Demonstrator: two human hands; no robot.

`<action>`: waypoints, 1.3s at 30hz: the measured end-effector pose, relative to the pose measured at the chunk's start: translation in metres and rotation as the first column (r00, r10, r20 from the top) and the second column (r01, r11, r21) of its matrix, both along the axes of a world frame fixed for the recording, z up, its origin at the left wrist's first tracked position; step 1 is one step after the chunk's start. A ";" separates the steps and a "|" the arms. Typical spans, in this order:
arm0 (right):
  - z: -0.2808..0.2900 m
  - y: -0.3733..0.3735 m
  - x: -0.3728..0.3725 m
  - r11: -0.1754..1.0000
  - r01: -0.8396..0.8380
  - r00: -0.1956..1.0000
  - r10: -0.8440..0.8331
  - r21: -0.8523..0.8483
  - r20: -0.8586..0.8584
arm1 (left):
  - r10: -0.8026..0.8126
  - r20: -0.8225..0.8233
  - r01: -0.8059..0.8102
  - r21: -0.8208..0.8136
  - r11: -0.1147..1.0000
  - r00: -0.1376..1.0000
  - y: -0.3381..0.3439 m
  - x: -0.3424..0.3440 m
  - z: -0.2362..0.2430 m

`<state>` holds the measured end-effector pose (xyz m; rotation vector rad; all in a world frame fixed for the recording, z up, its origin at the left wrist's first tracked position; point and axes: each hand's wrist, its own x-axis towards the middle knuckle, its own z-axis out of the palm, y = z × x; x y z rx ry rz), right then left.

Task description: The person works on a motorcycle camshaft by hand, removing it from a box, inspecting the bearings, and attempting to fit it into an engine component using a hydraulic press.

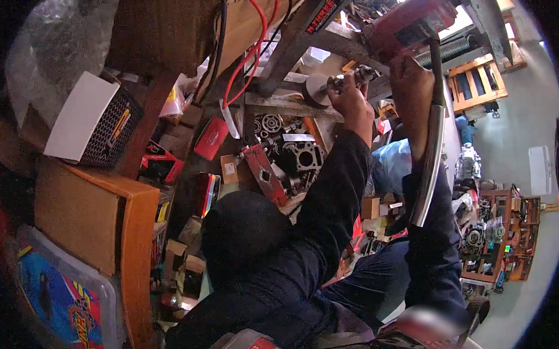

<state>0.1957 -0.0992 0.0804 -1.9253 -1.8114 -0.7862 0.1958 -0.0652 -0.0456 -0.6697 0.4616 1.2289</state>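
Observation:
Raised toward a steel frame, my left hand (351, 106) is closed on a small shiny metal part (362, 74), beside a pale round piece (316, 90). My right hand (411, 81) is closed just below a red cylindrical hydraulic jack (410, 22), with its fingertips hidden, so what it holds cannot be made out. A long handle (430, 168) with a chrome tube runs down from the jack along my right hand and forearm. The steel frame (287, 55) crosses the upper middle.
Cardboard and wooden boxes (75, 221), a clear plastic case (66, 290) and red and black cables (258, 41) are at the left. Metal engine parts (303, 155) lie beneath the frame. A wooden shelf of parts (507, 239) stands against the right wall.

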 end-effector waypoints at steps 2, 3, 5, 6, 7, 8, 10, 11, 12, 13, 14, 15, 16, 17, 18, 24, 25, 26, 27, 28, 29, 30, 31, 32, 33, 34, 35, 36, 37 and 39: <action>0.008 0.013 -0.017 0.997 -0.070 0.994 0.072 -0.018 0.077 | 0.054 -0.017 -0.053 0.049 0.997 0.998 0.019 -0.011 -0.006; 0.009 0.018 -0.023 0.995 -0.100 0.988 0.102 -0.027 0.115 | 0.079 -0.028 -0.076 0.094 0.993 0.996 0.026 -0.015 -0.010; 0.004 0.017 -0.017 0.997 -0.075 0.983 0.080 -0.037 0.163 | 0.090 -0.009 -0.089 0.066 0.994 0.996 0.026 -0.017 -0.006; 0.001 0.016 -0.013 0.998 -0.055 0.984 0.060 -0.035 0.167 | 0.104 0.011 -0.105 0.041 0.994 0.994 0.025 -0.017 -0.004; 0.001 0.016 -0.013 0.999 -0.041 0.984 0.045 -0.030 0.172 | 0.103 0.011 -0.103 0.041 0.994 0.995 0.027 -0.018 -0.004; 0.003 0.015 -0.012 0.998 -0.018 0.987 0.028 -0.065 0.160 | 0.097 0.030 -0.098 0.017 0.995 0.995 0.028 -0.018 -0.003; 0.003 0.011 -0.011 0.995 0.019 0.988 -0.003 -0.100 0.153 | 0.079 0.055 -0.078 -0.009 0.997 0.995 0.026 -0.016 -0.001; 0.002 0.005 -0.012 0.998 -0.042 0.999 0.041 -0.036 -0.023 | 0.054 0.075 -0.053 -0.017 0.998 0.996 0.024 -0.013 0.000; 0.001 -0.002 -0.010 0.995 -0.088 0.977 0.094 0.040 -0.193 | 0.027 0.097 -0.025 -0.024 0.999 0.995 0.019 -0.009 0.002; -0.004 0.004 -0.017 0.990 -0.128 0.969 0.137 0.053 -0.208 | 0.067 0.081 -0.067 -0.012 0.998 0.994 0.035 -0.017 -0.008; -0.013 0.008 -0.020 0.990 -0.137 0.951 0.121 -0.036 -0.286 | 0.117 0.122 -0.120 0.014 0.993 0.986 0.053 -0.027 -0.019; -0.019 -0.003 -0.016 0.989 -0.115 0.947 0.082 -0.089 -0.311 | 0.114 0.154 -0.118 0.019 0.993 0.981 0.051 -0.023 -0.020; -0.026 -0.014 -0.012 0.985 -0.094 0.942 0.041 -0.142 -0.334 | 0.111 0.186 -0.117 0.024 0.993 0.976 0.050 -0.021 -0.021; -0.033 -0.032 -0.011 0.988 -0.075 0.882 0.000 -0.139 -0.472 | 0.107 0.154 -0.108 -0.003 0.994 0.982 0.045 -0.019 -0.019; -0.033 -0.053 -0.010 0.990 -0.046 0.806 -0.043 -0.136 -0.590 | 0.095 0.132 -0.092 -0.028 0.995 0.987 0.038 -0.015 -0.010; -0.056 -0.138 -0.016 0.991 -0.007 0.652 -0.097 -0.134 -0.752 | 0.070 0.164 -0.065 -0.039 0.997 0.984 0.044 -0.025 -0.007; -0.059 -0.147 -0.017 0.987 0.031 0.669 -0.139 -0.160 -0.730 | 0.072 0.162 -0.067 -0.037 0.997 0.984 0.046 -0.025 -0.008; -0.061 -0.153 -0.021 0.999 0.020 0.803 0.011 0.046 -0.596 | 0.091 0.149 -0.086 -0.043 0.995 0.985 0.049 -0.026 -0.009; -0.065 -0.157 -0.022 0.989 -0.006 0.855 0.083 0.149 -0.513 | 0.111 0.135 -0.106 -0.048 0.993 0.985 0.050 -0.027 -0.010; -0.065 -0.166 -0.020 0.969 -0.022 0.905 0.123 0.245 -0.408 | 0.101 0.140 -0.096 -0.047 0.994 0.985 0.047 -0.025 -0.007; -0.069 -0.174 -0.014 0.917 -0.070 0.878 0.244 0.392 -0.413 | 0.084 0.152 -0.078 -0.048 0.996 0.985 0.044 -0.024 -0.004; -0.069 -0.183 -0.009 0.840 -0.110 0.844 0.361 0.531 -0.396 | 0.066 0.165 -0.059 -0.048 0.997 0.984 0.041 -0.023 -0.002; -0.066 -0.191 -0.003 0.837 -0.110 0.842 0.365 0.537 -0.397 | 0.067 0.162 -0.061 -0.042 0.997 0.985 0.043 -0.026 -0.002; -0.059 -0.200 0.003 0.883 -0.125 0.921 0.273 0.451 -0.278 | 0.083 0.134 -0.078 -0.048 0.996 0.987 0.044 -0.028 -0.001; -0.043 -0.195 -0.008 0.880 -0.124 0.913 0.282 0.458 -0.296 | 0.092 0.114 -0.086 -0.056 0.995 0.989 0.044 -0.027 0.002; -0.026 -0.192 -0.020 0.878 -0.120 0.904 0.290 0.464 -0.314 | 0.099 0.093 -0.093 -0.063 0.994 0.991 0.044 -0.027 0.004; 0.002 -0.186 -0.029 0.872 -0.092 0.929 0.249 0.481 -0.274 | 0.089 0.102 -0.083 -0.058 0.995 0.991 0.044 -0.025 0.007; 0.031 -0.172 -0.035 0.857 -0.034 0.949 0.189 0.515 -0.253 | 0.101 0.070 -0.097 -0.054 0.994 0.992 0.050 -0.031 0.003; 0.064 -0.162 -0.040 0.832 0.057 0.957 0.113 0.552 -0.269 | 0.099 0.044 -0.096 -0.058 0.994 0.994 0.050 -0.033 0.000; 0.106 -0.155 -0.036 0.753 0.170 0.894 0.154 0.636 -0.421 | 0.090 0.093 -0.084 -0.063 0.994 0.992 0.043 -0.036 0.001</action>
